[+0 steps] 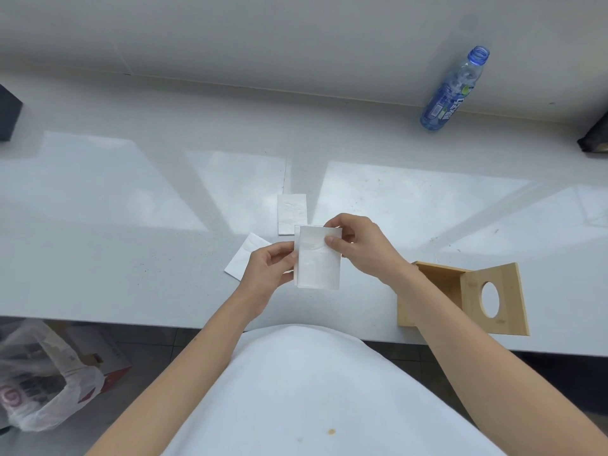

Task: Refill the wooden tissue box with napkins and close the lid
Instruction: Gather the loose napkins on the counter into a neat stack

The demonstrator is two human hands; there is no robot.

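A small stack of folded white napkins (318, 263) is held above the grey counter. My left hand (268, 269) grips its left edge, and my right hand (357, 246) pinches its upper right corner. Two more folded napkins lie on the counter: one (292, 212) just beyond the stack, another (245, 256) partly hidden behind my left hand. The wooden tissue box (441, 284) stands at the counter's front right, behind my right forearm. Its lid (495, 299), with a round hole, is swung open and stands upright.
An uncapped blue plastic bottle (452, 90) stands at the back right by the wall. Dark objects sit at the far left (8, 116) and far right (595, 134) edges. A plastic bag (39, 376) and a carton lie on the floor at lower left.
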